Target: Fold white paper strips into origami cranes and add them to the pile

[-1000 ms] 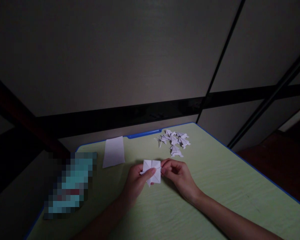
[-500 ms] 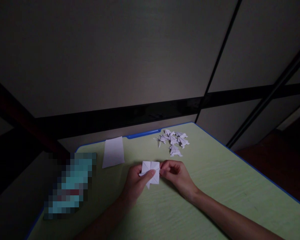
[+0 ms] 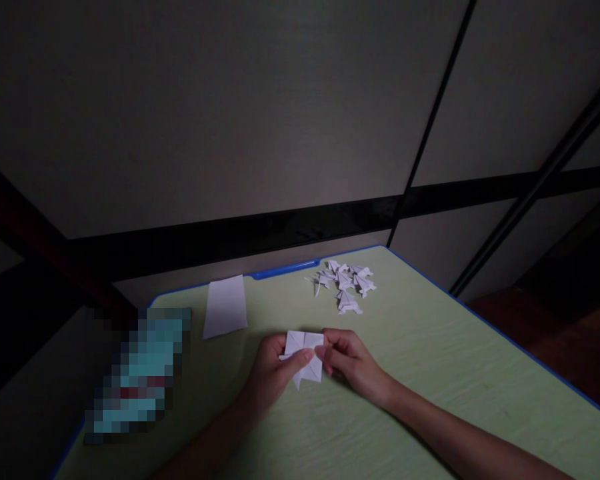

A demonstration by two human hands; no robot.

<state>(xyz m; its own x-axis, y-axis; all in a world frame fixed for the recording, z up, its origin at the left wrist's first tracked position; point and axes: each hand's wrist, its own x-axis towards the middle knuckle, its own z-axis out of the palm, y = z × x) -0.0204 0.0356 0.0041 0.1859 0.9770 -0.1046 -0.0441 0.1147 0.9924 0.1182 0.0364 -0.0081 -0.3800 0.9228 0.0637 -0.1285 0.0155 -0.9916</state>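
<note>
A partly folded white paper piece (image 3: 304, 355) with crease lines is held just above the green table (image 3: 430, 373). My left hand (image 3: 273, 370) grips its left side, thumb laid across the front. On the right side, my right hand (image 3: 353, 360) pinches the edge with thumb and fingers curled. Both hands are closed on the paper near the middle of the table.
A flat white sheet (image 3: 225, 305) lies at the back left of the table. Several finished white folded paper figures (image 3: 344, 283) are heaped at the back, by the blue rim. A blurred teal object (image 3: 135, 370) sits at the left edge. A dark wall stands behind.
Both hands and the folded paper have come slightly lower and nearer to me. My right fingers have closed further over the paper's right edge.
</note>
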